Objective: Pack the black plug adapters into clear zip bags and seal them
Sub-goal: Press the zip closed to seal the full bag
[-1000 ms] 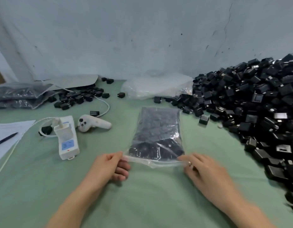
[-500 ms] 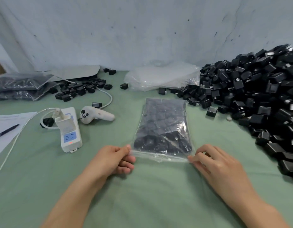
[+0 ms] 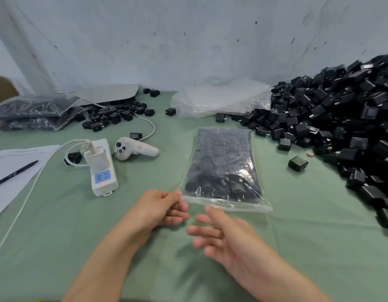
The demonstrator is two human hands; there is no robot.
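Pressure should be run along the lower-centre zip [image 3: 232,203] by the spread right hand [image 3: 230,238], bag [image 3: 223,166] corner pinched by left hand [image 3: 158,210].

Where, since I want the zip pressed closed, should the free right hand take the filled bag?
Probably the flat zip strip along the near edge of the filled bag, at its free right corner, pinched from the near side. The left hand pinches the left corner, the open right hand hovers close by, and the adapters bulge farther back.
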